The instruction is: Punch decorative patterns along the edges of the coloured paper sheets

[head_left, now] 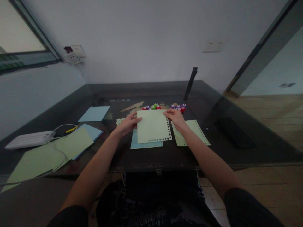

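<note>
Between my hands is a pale green sheet of paper (153, 126) with small shapes punched along its right and bottom edges. My left hand (129, 123) grips its left edge, thumb on top. At the upper right corner, my right hand (175, 118) pinches the sheet. Partly covered below it lies a light blue sheet (144, 145) with punched holes along the bottom. Another pale green sheet (193, 132), punched along its right edge, rests under my right forearm. Just behind the held sheet sit several small round punches (156, 106) in red, green and purple.
At the left are a white power strip (30, 139) with a cable, large green sheets (56, 149) and blue sheets (94, 114). A black upright rod (190, 83) stands at the table's back right. A dark flat object (234, 132) lies at the right. Small paper bits (120, 121) lie near my left hand.
</note>
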`<state>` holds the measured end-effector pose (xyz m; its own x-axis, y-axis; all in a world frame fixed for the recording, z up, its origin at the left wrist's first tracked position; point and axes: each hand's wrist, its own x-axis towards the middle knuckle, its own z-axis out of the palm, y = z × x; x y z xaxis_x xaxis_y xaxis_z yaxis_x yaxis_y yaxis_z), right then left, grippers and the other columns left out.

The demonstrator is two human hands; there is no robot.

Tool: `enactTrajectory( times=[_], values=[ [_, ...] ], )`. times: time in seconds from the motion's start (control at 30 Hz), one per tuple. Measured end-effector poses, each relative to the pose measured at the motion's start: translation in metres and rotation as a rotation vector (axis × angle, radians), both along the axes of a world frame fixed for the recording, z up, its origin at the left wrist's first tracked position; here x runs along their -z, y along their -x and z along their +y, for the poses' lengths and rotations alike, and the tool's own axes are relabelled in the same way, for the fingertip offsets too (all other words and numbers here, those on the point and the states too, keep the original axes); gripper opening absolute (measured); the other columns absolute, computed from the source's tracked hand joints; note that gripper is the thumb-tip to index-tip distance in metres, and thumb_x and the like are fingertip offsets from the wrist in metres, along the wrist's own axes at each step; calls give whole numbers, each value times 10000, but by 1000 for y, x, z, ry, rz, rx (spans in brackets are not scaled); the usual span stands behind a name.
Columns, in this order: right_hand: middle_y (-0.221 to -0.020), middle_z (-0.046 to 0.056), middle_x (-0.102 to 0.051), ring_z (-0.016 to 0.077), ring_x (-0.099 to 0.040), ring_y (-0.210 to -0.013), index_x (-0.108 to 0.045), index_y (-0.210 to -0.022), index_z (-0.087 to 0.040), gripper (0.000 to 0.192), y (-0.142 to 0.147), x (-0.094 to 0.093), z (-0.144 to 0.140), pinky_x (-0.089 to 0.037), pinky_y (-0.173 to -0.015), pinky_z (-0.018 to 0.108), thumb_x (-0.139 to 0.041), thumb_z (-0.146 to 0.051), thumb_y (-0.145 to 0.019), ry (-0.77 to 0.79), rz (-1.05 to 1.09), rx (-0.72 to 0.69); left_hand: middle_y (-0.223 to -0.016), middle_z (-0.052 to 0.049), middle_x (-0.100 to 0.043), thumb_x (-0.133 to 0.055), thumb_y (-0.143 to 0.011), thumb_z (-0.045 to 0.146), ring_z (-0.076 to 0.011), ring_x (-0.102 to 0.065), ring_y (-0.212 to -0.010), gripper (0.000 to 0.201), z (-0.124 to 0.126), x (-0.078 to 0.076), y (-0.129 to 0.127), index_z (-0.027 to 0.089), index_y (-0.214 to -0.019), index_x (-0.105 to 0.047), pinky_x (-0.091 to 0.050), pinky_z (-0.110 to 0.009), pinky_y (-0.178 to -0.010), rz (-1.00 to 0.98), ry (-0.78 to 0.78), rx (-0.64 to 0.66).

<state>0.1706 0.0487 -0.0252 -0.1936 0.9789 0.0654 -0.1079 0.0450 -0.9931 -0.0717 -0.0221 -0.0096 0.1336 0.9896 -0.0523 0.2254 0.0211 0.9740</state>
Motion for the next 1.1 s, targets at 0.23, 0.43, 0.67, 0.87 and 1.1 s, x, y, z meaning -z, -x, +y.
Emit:
enactTrajectory(
  times=[0.23, 0.43, 0.67, 0.87, 1.1],
  values=[
    [-609, -19, -611, 102, -536, -532, -606, -707, -161, 310, -2, -2, 2, -429, -570, 261, -774, -357, -535, -4, 55, 49, -648, -41, -586, -625, -748, 424, -73, -446, -492, 317, -3, 5, -1, 108, -761, -615, -290, -197, -434, -25, 137, 198],
    [-615, -15, -615, 119, -548, -556, -605, -702, -175, 350, -3, 0, 4, -438, -573, 267, -794, -388, -498, -8, 76, 89, -562, -41, -581, -637, -749, 413, -83, -442, -451, 315, -6, 5, -5, 111, -658, -630, -319, -214, -422, 83, 128, 293],
    [-639, -14, -596, 101, -502, -549, -623, -748, -178, 353, -3, -1, 2, -385, -516, 235, -727, -479, -594, -40, -10, 26, -464, -36, -529, -608, -771, 397, -94, -443, -390, 345, -1, 8, -5, 128, -556, -591, -346, -227, -401, 191, 53, 211],
    [-659, 2, -623, 113, -533, -579, -629, -742, -158, 314, -2, 2, -2, -410, -568, 254, -732, -425, -611, -31, -101, -140, -468, -31, -546, -599, -778, 394, -98, -465, -377, 309, 7, 18, 0, 135, -609, -600, -339, -212, -383, 214, -16, 79],
    [-603, -10, -602, 98, -495, -510, -615, -710, -165, 300, -3, 3, 3, -360, -495, 228, -655, -459, -668, -72, -119, -26, -435, -15, -530, -578, -793, 392, -91, -462, -369, 333, 12, 21, 2, 139, -579, -556, -340, -200, -395, 201, -76, -83]
  ],
)
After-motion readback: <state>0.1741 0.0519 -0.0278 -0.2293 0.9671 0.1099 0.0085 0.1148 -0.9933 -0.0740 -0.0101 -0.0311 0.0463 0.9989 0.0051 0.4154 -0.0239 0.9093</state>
